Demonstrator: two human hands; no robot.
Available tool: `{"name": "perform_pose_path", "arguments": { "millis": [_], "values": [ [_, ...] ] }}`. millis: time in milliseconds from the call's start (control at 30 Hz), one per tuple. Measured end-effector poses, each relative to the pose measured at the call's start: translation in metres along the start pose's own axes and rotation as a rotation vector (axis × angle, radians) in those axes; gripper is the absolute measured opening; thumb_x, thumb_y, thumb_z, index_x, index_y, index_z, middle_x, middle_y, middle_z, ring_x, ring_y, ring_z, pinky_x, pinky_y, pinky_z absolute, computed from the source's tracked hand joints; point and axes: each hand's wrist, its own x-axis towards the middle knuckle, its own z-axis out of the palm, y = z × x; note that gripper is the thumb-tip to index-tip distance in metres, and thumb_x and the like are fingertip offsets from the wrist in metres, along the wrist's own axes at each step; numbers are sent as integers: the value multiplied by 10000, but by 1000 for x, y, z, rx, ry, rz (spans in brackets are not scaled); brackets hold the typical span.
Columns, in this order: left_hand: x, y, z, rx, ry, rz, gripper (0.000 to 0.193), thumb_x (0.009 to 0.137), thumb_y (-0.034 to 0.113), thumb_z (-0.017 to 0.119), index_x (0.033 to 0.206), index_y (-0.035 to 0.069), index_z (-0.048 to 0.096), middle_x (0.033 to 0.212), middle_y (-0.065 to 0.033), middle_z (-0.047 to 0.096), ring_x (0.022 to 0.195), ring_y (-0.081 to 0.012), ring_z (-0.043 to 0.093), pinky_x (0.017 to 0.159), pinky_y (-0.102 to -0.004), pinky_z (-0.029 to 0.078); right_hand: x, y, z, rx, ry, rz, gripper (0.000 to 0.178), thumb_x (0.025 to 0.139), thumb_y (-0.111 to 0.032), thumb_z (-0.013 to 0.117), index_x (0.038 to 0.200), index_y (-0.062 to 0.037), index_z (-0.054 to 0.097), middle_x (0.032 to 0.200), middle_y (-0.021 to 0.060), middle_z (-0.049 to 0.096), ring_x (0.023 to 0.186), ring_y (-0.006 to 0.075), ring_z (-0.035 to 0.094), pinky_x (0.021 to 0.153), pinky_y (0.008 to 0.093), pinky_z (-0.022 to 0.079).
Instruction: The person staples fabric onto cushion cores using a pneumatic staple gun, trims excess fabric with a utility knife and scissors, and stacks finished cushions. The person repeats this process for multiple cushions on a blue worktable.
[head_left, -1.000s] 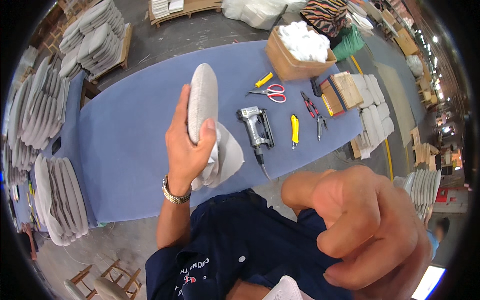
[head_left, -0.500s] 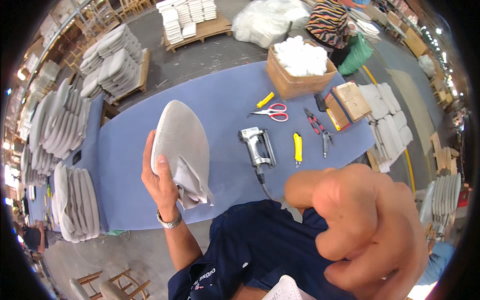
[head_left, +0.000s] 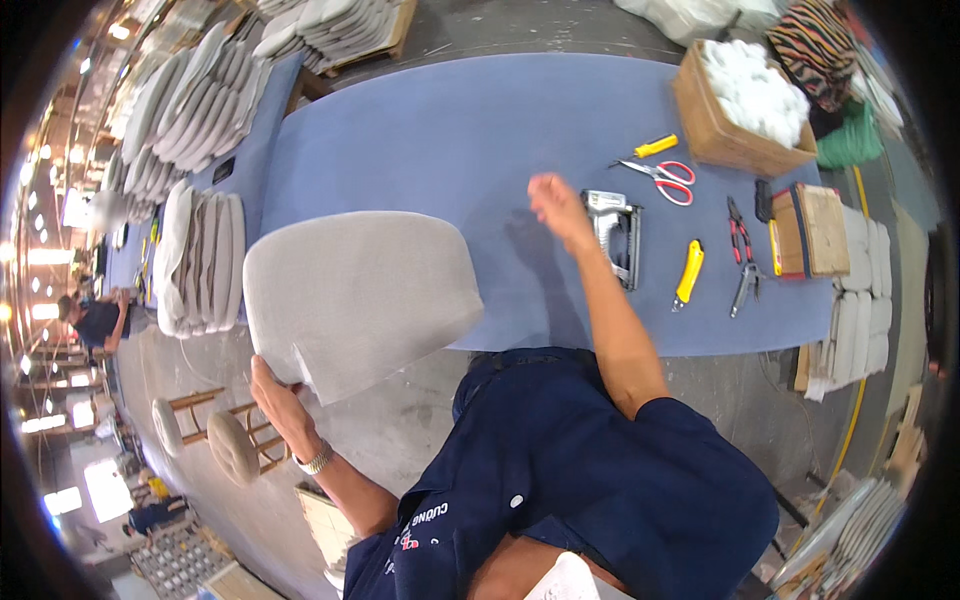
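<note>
Fingers of the left hand (head_left: 275, 395) clamp the lower edge of a grey upholstered seat pad (head_left: 355, 300), holding it at the left centre of the frame, off the near edge of the blue table (head_left: 440, 140). Stacked pads (head_left: 200, 260) lie just left of it. Toward the centre, the right hand (head_left: 555, 205) hovers over the tabletop, fingers loosely together and holding nothing, just left of the staple gun (head_left: 615, 235). Further right lie a yellow knife (head_left: 688, 275), red-handled scissors (head_left: 665, 180) and pliers (head_left: 742, 255).
</note>
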Motion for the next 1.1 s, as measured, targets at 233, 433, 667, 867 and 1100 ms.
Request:
{"name": "perform_pose_path", "arguments": {
  "millis": [233, 433, 667, 867, 1100],
  "values": [
    [-12, -112, -23, -380, 141, -329, 628, 1039, 501, 580, 1281, -77, 573, 1170, -139, 668, 969, -219, 676, 795, -356, 573, -17, 91, 113, -750, -328, 82, 622, 992, -560, 552, 1296, -24, 641, 1208, 218, 714, 1100, 345, 692, 939, 438, 538],
    [-81, -204, -26, -836, 155, -531, 533, 1058, 432, 550, 1377, 6, 551, 1292, -141, 670, 1134, -275, 684, 891, -403, 612, 14, 57, 108, -792, -506, 354, 588, 994, -531, 584, 1367, -78, 618, 1293, 192, 677, 1211, 314, 639, 1025, 423, 499],
    [-140, -288, 5, -1126, -184, -885, 470, 1034, 441, 555, 1305, 66, 638, 1197, -109, 720, 936, -213, 709, 778, -354, 613, 19, -86, 77, -223, -506, -121, 406, 1053, -351, 582, 1316, -60, 682, 1273, 71, 708, 1203, 190, 617, 1034, 346, 482],
    [-111, -252, 114, -316, -1331, -418, 423, 987, 379, 614, 1040, -32, 698, 862, -107, 742, 674, -164, 674, 625, -271, 556, -1, -261, 106, -531, -401, -724, 340, 1070, -323, 540, 1096, -72, 767, 846, -9, 688, 750, 107, 581, 702, 287, 488],
    [-56, -74, 168, -511, -1144, 117, 665, 963, 253, 668, 1525, -7, 426, 1476, -209, 548, 1355, -309, 548, 1095, -447, 461, 15, -233, 80, -458, -254, -635, 429, 1089, -397, 485, 1054, -75, 767, 856, 36, 724, 803, 142, 651, 757, 293, 514]
  ]
}}
